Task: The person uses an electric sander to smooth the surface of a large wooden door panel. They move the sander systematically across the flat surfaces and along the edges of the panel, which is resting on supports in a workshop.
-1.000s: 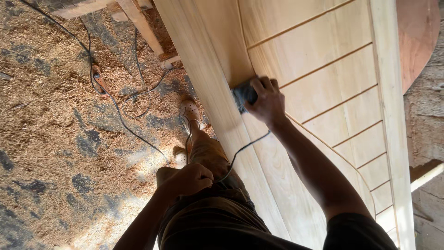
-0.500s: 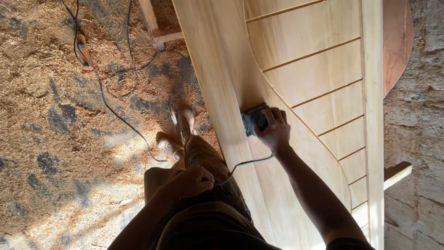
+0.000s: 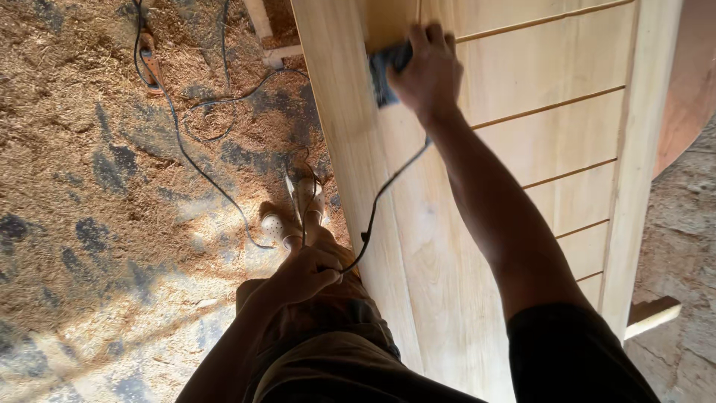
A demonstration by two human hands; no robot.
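Sander (image 3: 382,71), a small dark palm-sized power tool, lies flat on the pale wooden door panel (image 3: 447,246), and our right hand (image 3: 426,71) is clamped over its top, fingers wrapped across the body, pressing it onto the wood. Holding it from above like that keeps its base flush with the board, we judge. Only the tool's near edge shows beyond the hand; the rest is hidden under the palm.

From under the right wrist a black power cord (image 3: 388,186) runs back toward us to our left hand (image 3: 302,275), which is closed on it beside the thigh. That grip seems meant to hold the cord off the panel and away from the tool.

Past the right hand, the panel shows grooved boards set in a plain frame. Beyond the left hand, on the sawdust-covered floor (image 3: 89,149), stand our feet in pale clogs (image 3: 282,224), and further off loops of black cable (image 3: 201,119) trail through the shavings. A rough stone wall (image 3: 690,224) rises on the far side of the door.
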